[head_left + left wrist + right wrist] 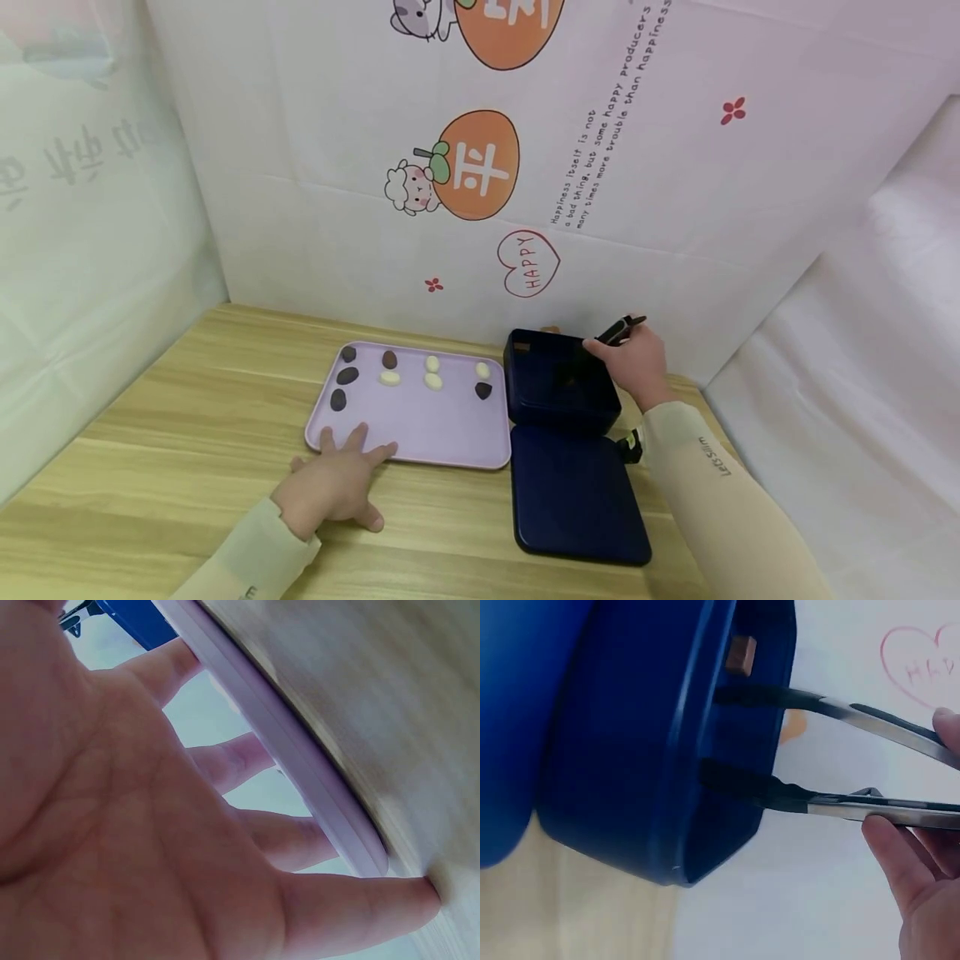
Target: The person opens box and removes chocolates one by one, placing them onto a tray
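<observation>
My right hand [639,362] holds a pair of black and silver tongs [621,331], whose arms stand apart in the right wrist view. Their black ends reach inside a dark blue box [558,414], with nothing seen between them. A small brown block [741,656] shows inside that box at its far wall. At the near left edge of a lilac tray [457,433], my left hand [333,483] is spread with straight fingers, touching the rim. Several egg-shaped pieces lie on the tray in short columns: dark ones [347,376], a brown one [389,360] and cream ones [432,381].
A dark blue lid [577,500] lies flat on the wooden table [187,467], in front of the box. Beside it is a small black and yellow-green object [632,447]. Behind the tray and box rises a printed white cloth [337,250]; an orange-brown thing [551,329] peeks out behind the box.
</observation>
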A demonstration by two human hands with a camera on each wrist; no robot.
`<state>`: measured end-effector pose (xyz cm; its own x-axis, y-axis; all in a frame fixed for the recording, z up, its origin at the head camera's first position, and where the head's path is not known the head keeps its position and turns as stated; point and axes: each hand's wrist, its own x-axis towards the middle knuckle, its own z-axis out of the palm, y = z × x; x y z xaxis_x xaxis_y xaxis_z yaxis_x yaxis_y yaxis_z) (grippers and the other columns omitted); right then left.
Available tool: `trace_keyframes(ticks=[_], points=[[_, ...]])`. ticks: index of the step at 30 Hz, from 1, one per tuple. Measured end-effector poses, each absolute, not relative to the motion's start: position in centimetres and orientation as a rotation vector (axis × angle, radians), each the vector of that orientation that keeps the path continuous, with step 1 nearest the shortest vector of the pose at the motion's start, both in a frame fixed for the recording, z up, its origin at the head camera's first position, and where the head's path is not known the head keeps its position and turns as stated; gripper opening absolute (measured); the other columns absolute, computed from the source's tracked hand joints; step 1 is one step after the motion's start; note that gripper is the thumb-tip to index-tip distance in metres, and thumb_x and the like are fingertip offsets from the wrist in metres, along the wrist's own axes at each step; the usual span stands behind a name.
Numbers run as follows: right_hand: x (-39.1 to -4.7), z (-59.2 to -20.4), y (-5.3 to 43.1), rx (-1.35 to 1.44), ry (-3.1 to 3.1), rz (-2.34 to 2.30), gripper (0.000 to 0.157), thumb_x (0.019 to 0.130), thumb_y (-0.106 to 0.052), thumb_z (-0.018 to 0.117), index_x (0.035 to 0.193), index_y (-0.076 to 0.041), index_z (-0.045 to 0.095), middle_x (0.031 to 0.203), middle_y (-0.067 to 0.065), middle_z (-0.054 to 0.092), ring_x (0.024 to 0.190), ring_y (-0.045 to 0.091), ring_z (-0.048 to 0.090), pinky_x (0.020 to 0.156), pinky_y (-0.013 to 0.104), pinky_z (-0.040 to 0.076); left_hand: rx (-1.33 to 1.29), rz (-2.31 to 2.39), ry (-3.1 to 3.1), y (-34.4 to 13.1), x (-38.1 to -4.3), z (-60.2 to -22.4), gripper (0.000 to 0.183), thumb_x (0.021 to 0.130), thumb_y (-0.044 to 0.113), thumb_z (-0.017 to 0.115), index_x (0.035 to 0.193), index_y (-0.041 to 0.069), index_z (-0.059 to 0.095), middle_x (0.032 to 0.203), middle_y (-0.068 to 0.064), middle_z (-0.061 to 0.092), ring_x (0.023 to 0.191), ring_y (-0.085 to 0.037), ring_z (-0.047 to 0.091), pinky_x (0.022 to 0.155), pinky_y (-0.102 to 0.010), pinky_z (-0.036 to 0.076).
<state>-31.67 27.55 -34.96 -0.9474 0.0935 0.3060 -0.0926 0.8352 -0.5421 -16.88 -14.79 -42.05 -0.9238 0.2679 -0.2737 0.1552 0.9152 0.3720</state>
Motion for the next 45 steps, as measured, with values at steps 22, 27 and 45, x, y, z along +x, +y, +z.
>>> trace_keyframes(ticks=[22, 27, 45], points=[[-31.1, -35.6, 26.4, -0.181, -2.636, 0.842, 0.057, 0.085, -0.060, 0.070, 0.096, -0.005, 0.060, 0.089, 0.014, 0.061, 0.077, 0.031, 0.058, 0.070, 0.045, 0.050, 0.309, 0.490, 2.756, -14.7, -16.9, -42.2, 0.102, 0.061, 0.042, 0.092, 0.151, 0.025, 0.046, 0.160, -0.025, 0.019, 0.135, -0.068, 0.004, 0.082, -0.091, 0.016], [-31.2, -35.3, 26.4, -0.279, -2.555, 0.938, 0.055, 0.085, -0.059, 0.071, 0.097, -0.007, 0.056, 0.089, 0.014, 0.059, 0.076, 0.030, 0.056, 0.070, 0.043, 0.049, 0.309, 0.496, 2.752, -14.7, -16.9, -42.2, 0.101, 0.062, 0.041, 0.092, 0.151, 0.025, 0.047, 0.160, -0.025, 0.019, 0.134, -0.068, 0.004, 0.082, -0.091, 0.016], [-30.0, -32.3, 21.0, -0.316, -2.010, 1.936, 0.065, 0.081, -0.033, 0.084, 0.130, -0.006, 0.051, 0.119, 0.012, 0.058, 0.104, 0.031, 0.065, 0.082, 0.035, 0.058, 0.305, 0.499, 2.754, -14.8, -16.9, -42.2, 0.102, 0.061, 0.041, 0.092, 0.151, 0.024, 0.046, 0.160, -0.025, 0.019, 0.134, -0.069, 0.004, 0.082, -0.091, 0.015]])
